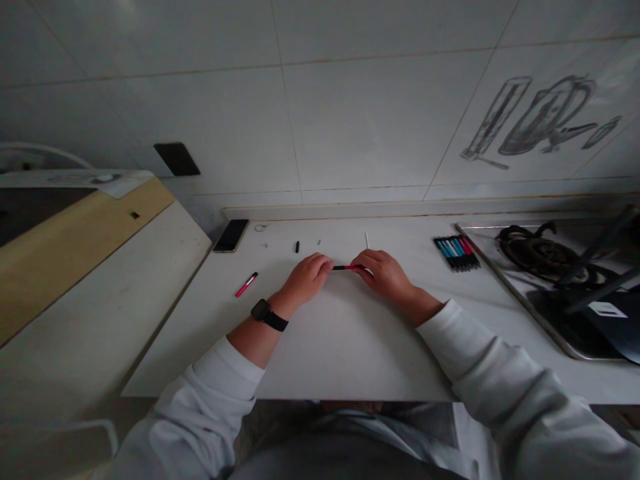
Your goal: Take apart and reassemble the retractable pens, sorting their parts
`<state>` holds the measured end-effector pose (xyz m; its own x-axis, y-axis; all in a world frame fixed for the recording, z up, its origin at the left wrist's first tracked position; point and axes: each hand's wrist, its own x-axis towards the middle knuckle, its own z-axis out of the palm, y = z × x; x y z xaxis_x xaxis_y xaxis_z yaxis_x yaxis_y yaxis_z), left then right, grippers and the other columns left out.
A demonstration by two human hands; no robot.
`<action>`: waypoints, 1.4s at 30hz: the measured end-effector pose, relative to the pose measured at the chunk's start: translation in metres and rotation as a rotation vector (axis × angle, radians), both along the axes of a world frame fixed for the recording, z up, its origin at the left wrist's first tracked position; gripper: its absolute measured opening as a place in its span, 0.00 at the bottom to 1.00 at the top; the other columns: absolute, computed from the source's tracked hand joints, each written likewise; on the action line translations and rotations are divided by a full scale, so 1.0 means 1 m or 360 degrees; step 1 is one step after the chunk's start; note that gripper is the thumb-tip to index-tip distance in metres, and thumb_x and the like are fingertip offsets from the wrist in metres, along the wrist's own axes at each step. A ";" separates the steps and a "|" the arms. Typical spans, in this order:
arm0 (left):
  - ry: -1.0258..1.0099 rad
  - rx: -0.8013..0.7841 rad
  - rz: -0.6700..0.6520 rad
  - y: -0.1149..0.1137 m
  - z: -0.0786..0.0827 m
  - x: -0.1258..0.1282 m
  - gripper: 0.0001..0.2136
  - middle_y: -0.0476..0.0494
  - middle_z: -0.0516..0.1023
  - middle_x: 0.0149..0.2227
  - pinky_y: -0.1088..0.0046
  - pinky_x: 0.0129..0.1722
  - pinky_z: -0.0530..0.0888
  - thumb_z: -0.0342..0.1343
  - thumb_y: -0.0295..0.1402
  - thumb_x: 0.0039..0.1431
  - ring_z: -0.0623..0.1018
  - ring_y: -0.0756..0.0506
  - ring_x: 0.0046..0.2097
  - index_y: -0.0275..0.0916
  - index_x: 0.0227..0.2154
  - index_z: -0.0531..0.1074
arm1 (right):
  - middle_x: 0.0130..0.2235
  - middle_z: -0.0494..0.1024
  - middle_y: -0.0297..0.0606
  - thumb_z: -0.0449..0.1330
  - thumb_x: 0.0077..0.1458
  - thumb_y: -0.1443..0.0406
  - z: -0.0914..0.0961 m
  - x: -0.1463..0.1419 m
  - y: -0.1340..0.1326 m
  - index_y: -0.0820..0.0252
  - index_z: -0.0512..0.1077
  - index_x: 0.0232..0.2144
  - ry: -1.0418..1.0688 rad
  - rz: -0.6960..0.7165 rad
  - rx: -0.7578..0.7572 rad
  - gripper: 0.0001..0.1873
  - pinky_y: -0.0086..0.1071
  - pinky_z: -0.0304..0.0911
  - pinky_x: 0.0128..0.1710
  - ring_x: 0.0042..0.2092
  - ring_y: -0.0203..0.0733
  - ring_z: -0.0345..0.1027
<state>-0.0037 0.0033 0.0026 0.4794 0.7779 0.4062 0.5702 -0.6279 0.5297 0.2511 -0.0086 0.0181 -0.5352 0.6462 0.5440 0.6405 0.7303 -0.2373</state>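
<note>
Both of my hands rest on the white countertop (345, 347), holding one black and red pen (344, 267) between them. My left hand (306, 279) is closed on the pen's left end, and a black watch sits on that wrist. My right hand (383, 273) is closed on the pen's red right end. The short stretch of pen between the hands is the only part that shows. A thin white stick (367, 240) lies just beyond my right hand. A small black cap (297, 247) lies beyond my left hand.
A red pen (246, 285) lies left of my left hand. A dark phone (231, 235) lies at the counter's back left. A row of several coloured pens (457, 252) lies at the right, next to a gas hob (550, 267). A wooden board (75, 247) stands at left.
</note>
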 end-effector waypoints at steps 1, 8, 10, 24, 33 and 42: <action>0.0039 -0.0004 -0.0014 0.001 0.000 0.000 0.11 0.44 0.76 0.37 0.64 0.48 0.74 0.47 0.34 0.73 0.76 0.45 0.43 0.40 0.35 0.71 | 0.40 0.81 0.43 0.57 0.69 0.64 0.000 0.000 0.000 0.59 0.77 0.42 -0.0008 0.0001 0.0004 0.09 0.35 0.62 0.43 0.41 0.44 0.73; -0.0089 0.0051 0.0016 -0.003 0.002 0.001 0.16 0.41 0.75 0.46 0.65 0.48 0.75 0.63 0.33 0.62 0.77 0.44 0.46 0.39 0.50 0.68 | 0.40 0.81 0.43 0.57 0.69 0.63 -0.003 0.001 0.002 0.59 0.77 0.41 0.0017 -0.0022 -0.0001 0.09 0.35 0.61 0.42 0.40 0.44 0.73; -0.0052 0.0013 0.0019 -0.003 0.003 0.001 0.11 0.41 0.77 0.45 0.64 0.48 0.75 0.59 0.36 0.66 0.77 0.44 0.45 0.39 0.48 0.70 | 0.40 0.81 0.43 0.57 0.69 0.63 -0.003 0.001 0.002 0.59 0.77 0.41 0.0017 -0.0008 0.0002 0.10 0.35 0.62 0.42 0.40 0.44 0.73; 0.0065 0.0071 0.0036 -0.001 0.008 0.000 0.04 0.44 0.78 0.37 0.65 0.45 0.74 0.59 0.31 0.66 0.77 0.43 0.42 0.40 0.35 0.76 | 0.40 0.83 0.43 0.58 0.68 0.65 -0.003 0.000 0.002 0.58 0.79 0.42 -0.0018 -0.0013 -0.0029 0.09 0.35 0.63 0.41 0.39 0.44 0.75; 0.0036 0.0020 0.0013 -0.002 0.009 -0.001 0.10 0.43 0.80 0.39 0.66 0.46 0.74 0.52 0.36 0.71 0.78 0.44 0.43 0.40 0.38 0.78 | 0.40 0.85 0.41 0.59 0.68 0.62 -0.007 0.003 0.004 0.57 0.80 0.43 -0.0023 -0.0054 0.0011 0.09 0.36 0.64 0.44 0.39 0.45 0.77; 0.0177 0.0053 0.0066 0.002 0.006 -0.002 0.07 0.44 0.82 0.37 0.64 0.46 0.74 0.58 0.35 0.67 0.78 0.42 0.42 0.41 0.36 0.81 | 0.39 0.85 0.40 0.59 0.67 0.63 -0.007 0.001 0.004 0.56 0.81 0.43 -0.0087 -0.0069 -0.0066 0.10 0.36 0.66 0.42 0.38 0.46 0.78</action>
<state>-0.0059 0.0055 0.0088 0.4905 0.7850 0.3785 0.6501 -0.6188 0.4409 0.2523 -0.0044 0.0111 -0.5343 0.6908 0.4872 0.6842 0.6919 -0.2306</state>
